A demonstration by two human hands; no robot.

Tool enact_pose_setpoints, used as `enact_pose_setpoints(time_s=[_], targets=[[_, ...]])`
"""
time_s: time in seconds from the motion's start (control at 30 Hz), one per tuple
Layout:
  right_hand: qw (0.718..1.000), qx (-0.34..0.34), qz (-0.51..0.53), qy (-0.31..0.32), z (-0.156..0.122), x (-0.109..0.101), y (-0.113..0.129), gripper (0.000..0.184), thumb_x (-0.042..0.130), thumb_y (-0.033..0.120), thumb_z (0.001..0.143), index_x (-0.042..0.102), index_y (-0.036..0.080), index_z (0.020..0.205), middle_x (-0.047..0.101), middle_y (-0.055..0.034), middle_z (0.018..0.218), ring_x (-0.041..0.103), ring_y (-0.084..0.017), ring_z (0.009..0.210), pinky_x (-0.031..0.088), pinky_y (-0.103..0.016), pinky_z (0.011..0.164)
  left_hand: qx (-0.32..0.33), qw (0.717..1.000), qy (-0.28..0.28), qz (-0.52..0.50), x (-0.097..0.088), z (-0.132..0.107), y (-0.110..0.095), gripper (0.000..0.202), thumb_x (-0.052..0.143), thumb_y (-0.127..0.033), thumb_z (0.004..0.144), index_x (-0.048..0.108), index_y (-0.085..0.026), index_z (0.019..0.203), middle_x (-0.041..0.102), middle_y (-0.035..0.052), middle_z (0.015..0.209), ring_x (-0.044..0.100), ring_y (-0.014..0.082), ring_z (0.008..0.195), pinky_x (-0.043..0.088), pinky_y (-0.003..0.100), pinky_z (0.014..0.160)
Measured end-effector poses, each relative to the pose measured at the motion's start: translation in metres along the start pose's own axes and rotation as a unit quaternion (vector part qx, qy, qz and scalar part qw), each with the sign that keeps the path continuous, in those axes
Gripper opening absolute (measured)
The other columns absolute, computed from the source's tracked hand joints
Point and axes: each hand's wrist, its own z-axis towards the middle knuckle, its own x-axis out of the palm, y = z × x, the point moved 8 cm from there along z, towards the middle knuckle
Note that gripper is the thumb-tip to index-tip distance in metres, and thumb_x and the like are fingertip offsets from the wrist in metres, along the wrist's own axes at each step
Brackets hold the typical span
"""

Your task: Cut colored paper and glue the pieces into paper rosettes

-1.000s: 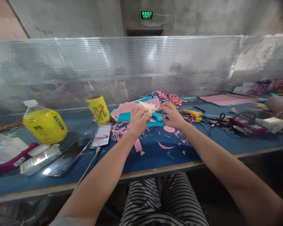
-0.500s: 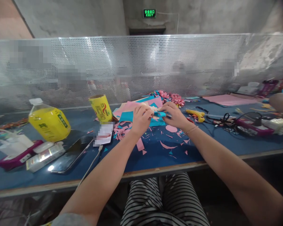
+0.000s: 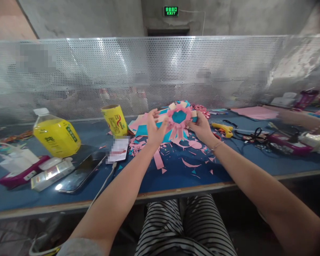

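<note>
A paper flower [image 3: 179, 116], with a blue centre and pink, cream and blue petals, faces me above the paper scraps. My right hand [image 3: 201, 127] grips its right edge between thumb and fingers. At its left side is my left hand [image 3: 156, 131], open, fingers apart and the thumb close to the pink petals; whether the thumb touches them I cannot tell. Behind and below the flower lie blue and pink paper sheets [image 3: 141, 130]. Pink cuttings [image 3: 159, 160] are scattered over the blue table [image 3: 138, 174].
To the left stand a yellow-liquid bottle [image 3: 56, 137], a yellow cardboard tube [image 3: 114, 121] and a phone [image 3: 80, 174]. On the right lie a yellow glue gun [image 3: 224, 129], black cables [image 3: 253, 135] and pink sheets [image 3: 256, 112]. Another person's arm [image 3: 304, 119] reaches in. A perforated metal screen [image 3: 170, 71] rises behind.
The flower, earlier mostly hidden between both hands, now faces me with its blue centre showing. My left hand has opened away from it. The other person's arm has moved leftward.
</note>
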Motion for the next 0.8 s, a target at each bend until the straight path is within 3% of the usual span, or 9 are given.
enact_pose_setpoints(time_s=[0.13, 0.23, 0.3, 0.37, 0.5, 0.6, 0.67, 0.73, 0.8], targets=[[0.968, 0.088, 0.219, -0.085, 0.009, -0.018, -0.02, 0.027, 0.071, 0.025, 0.063, 0.047, 0.022, 0.075, 0.053, 0.0075, 0.063, 0.049, -0.005, 0.051, 0.048, -0.018, 0.054, -0.147, 0.985, -0.011, 0.093, -0.009, 0.007, 0.048, 0.022, 0.047, -0.026, 0.08, 0.048, -0.016, 0.1, 0.055, 0.009, 0.105, 0.053, 0.0173, 0.096, 0.041, 0.032, 0.085], [0.926, 0.146, 0.318, -0.139, 0.012, -0.032, -0.034, 0.022, 0.068, 0.013, 0.065, 0.047, 0.018, 0.066, 0.052, 0.0076, 0.058, 0.049, -0.002, 0.048, 0.048, -0.012, 0.05, -0.228, 0.927, 0.123, 0.271, -0.001, 0.0, 0.083, 0.033, 0.05, -0.025, 0.076, 0.05, -0.011, 0.105, 0.055, 0.0147, 0.113, 0.05, 0.0237, 0.107, 0.038, 0.034, 0.09], [0.9, 0.185, 0.359, -0.168, 0.011, -0.039, -0.042, 0.02, 0.064, 0.008, 0.068, 0.047, 0.017, 0.063, 0.052, 0.0068, 0.056, 0.051, -0.001, 0.048, 0.048, -0.009, 0.05, -0.234, 0.85, 0.269, 0.387, 0.011, -0.014, 0.101, 0.042, 0.05, -0.031, 0.074, 0.051, -0.008, 0.109, 0.054, 0.0196, 0.115, 0.047, 0.0313, 0.112, 0.038, 0.04, 0.089], [0.876, 0.227, 0.385, -0.182, 0.009, -0.04, -0.05, 0.018, 0.06, 0.006, 0.072, 0.048, 0.016, 0.063, 0.052, 0.0062, 0.055, 0.053, -0.002, 0.05, 0.05, -0.008, 0.052, -0.218, 0.829, 0.318, 0.404, 0.016, -0.023, 0.106, 0.047, 0.051, -0.038, 0.073, 0.053, -0.007, 0.107, 0.054, 0.0231, 0.113, 0.045, 0.0367, 0.112, 0.037, 0.045, 0.089], [0.856, 0.287, 0.402, -0.152, 0.002, -0.028, -0.056, 0.014, 0.055, 0.007, 0.077, 0.049, 0.016, 0.069, 0.056, 0.0044, 0.06, 0.057, -0.003, 0.055, 0.052, -0.008, 0.056, -0.172, 0.813, 0.376, 0.409, 0.029, -0.036, 0.101, 0.042, 0.048, -0.041, 0.074, 0.057, -0.015, 0.106, 0.057, 0.017, 0.112, 0.05, 0.0323, 0.109, 0.038, 0.041, 0.089], [0.891, 0.295, 0.337, -0.068, -0.001, -0.012, -0.051, 0.013, 0.057, 0.008, 0.075, 0.048, 0.016, 0.07, 0.055, 0.0041, 0.062, 0.057, -0.003, 0.056, 0.053, -0.011, 0.061, -0.166, 0.794, 0.381, 0.443, 0.027, -0.036, 0.097, 0.039, 0.05, -0.041, 0.073, 0.058, -0.019, 0.105, 0.056, 0.0158, 0.115, 0.048, 0.0337, 0.11, 0.037, 0.044, 0.09], [0.931, 0.289, 0.222, 0.011, -0.006, -0.002, -0.05, 0.014, 0.059, 0.01, 0.072, 0.047, 0.017, 0.072, 0.054, 0.0043, 0.063, 0.057, -0.005, 0.056, 0.053, -0.017, 0.063, -0.191, 0.789, 0.359, 0.461, 0.019, -0.032, 0.097, 0.043, 0.048, -0.043, 0.075, 0.056, -0.017, 0.108, 0.053, 0.0191, 0.117, 0.045, 0.0373, 0.113, 0.036, 0.048, 0.089], [0.959, 0.27, 0.021, 0.081, -0.01, 0.0, -0.053, 0.018, 0.06, 0.01, 0.07, 0.047, 0.016, 0.079, 0.056, 0.0019, 0.068, 0.058, -0.009, 0.059, 0.051, -0.022, 0.063, -0.237, 0.781, 0.324, 0.478, 0.005, -0.028, 0.098, 0.05, 0.046, -0.046, 0.075, 0.053, -0.014, 0.113, 0.049, 0.0231, 0.12, 0.041, 0.0412, 0.116, 0.036, 0.052, 0.087], [0.939, 0.234, -0.219, 0.129, -0.012, -0.004, -0.057, 0.023, 0.06, 0.01, 0.068, 0.047, 0.015, 0.087, 0.06, -0.0039, 0.075, 0.06, -0.015, 0.068, 0.049, -0.026, 0.065, -0.272, 0.768, 0.314, 0.488, -0.004, -0.027, 0.101, 0.056, 0.047, -0.049, 0.074, 0.049, -0.012, 0.116, 0.046, 0.0255, 0.122, 0.042, 0.0428, 0.114, 0.036, 0.053, 0.086]])
